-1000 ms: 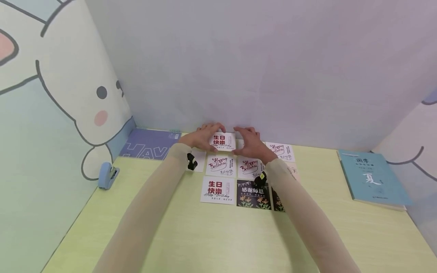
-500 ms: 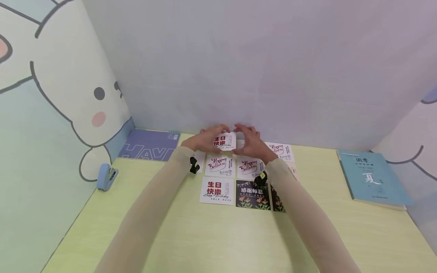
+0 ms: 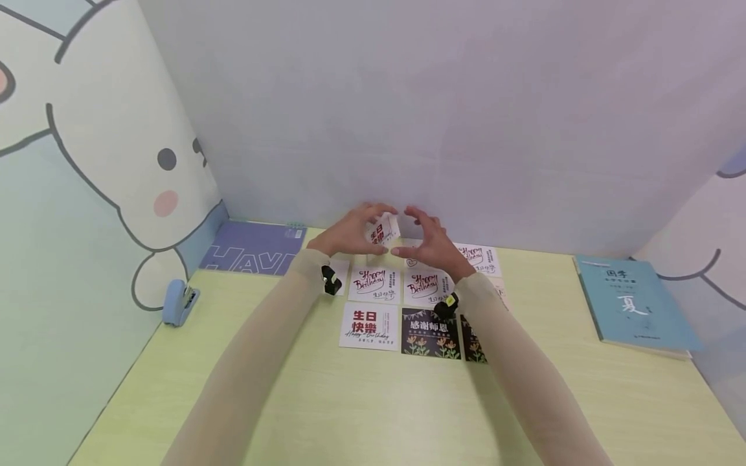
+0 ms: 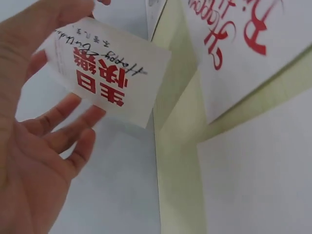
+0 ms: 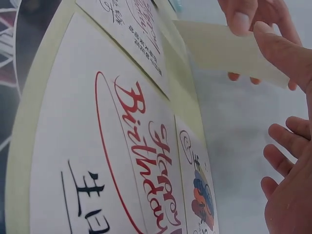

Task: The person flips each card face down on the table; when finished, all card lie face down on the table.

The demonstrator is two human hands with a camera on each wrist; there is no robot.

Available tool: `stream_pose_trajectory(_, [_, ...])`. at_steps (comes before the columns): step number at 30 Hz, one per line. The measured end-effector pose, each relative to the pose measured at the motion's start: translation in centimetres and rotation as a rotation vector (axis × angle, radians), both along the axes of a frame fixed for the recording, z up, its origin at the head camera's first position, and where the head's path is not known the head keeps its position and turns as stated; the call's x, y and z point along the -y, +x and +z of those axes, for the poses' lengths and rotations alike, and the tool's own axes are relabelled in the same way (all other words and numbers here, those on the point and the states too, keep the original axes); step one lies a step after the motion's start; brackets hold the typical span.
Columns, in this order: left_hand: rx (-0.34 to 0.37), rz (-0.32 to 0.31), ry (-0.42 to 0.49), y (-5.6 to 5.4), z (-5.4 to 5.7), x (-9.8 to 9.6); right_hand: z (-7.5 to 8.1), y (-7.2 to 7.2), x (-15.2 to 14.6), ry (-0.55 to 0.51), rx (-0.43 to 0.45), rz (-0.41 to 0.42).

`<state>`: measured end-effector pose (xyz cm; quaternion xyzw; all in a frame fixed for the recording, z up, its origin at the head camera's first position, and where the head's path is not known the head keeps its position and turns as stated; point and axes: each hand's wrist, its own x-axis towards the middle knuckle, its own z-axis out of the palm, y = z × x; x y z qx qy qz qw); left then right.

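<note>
My left hand (image 3: 352,231) pinches a white birthday card (image 3: 381,232) with red characters between thumb and fingers. The card (image 4: 107,73) stands tilted, off the table, close to the back wall. My right hand (image 3: 434,244) is just right of it, thumb and fingers spread apart. In the right wrist view the right thumb (image 5: 282,51) overlaps the card's pale back (image 5: 219,46); whether it touches cannot be told. Below lie "Happy Birthday" cards (image 3: 375,285), another red-lettered card (image 3: 369,326) and a dark flowered card (image 3: 431,334), in rows.
A purple notebook (image 3: 253,248) lies at the back left, with a blue stapler (image 3: 180,303) at the left edge. On the right rests a blue book (image 3: 635,304). The back wall (image 3: 437,129) rises right behind the hands.
The birthday card has gone from nearly flat to tilted up in the left hand. The right hand has come away slightly from its right edge, its fingers spread wider.
</note>
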<state>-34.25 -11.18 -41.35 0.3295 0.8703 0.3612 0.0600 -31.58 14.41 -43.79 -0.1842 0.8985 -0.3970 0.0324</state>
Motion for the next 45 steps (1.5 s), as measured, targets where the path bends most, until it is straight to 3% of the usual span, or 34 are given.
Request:
stream_pose_trajectory(5, [-0.017,-0.012,0.136,-0.6,0.0,0.0,-0.1,-0.2,0.1,0.026,0.040,0.040])
stream_pose_trajectory(16, [0.050,0.037,0.167,-0.3,-0.1,0.8,-0.5,-0.4,0.4,0.111,-0.025,0.110])
stream_pose_trajectory(20, [0.004,0.027,0.092,-0.4,-0.3,1.6,-0.4,-0.3,0.6,0.134,-0.034,0.119])
stream_pose_trajectory(24, [-0.076,0.003,-0.049,-0.4,-0.4,2.1,-0.3,-0.2,0.9,0.202,-0.071,0.113])
stream_pose_trajectory(32, [0.004,0.040,-0.290,0.4,-0.5,1.9,-1.0,0.1,1.4,0.297,-0.099,0.078])
stream_pose_trajectory(45, [-0.018,0.084,-0.393,0.7,-1.5,1.5,-1.0,1.2,-1.4,0.142,-0.047,-0.040])
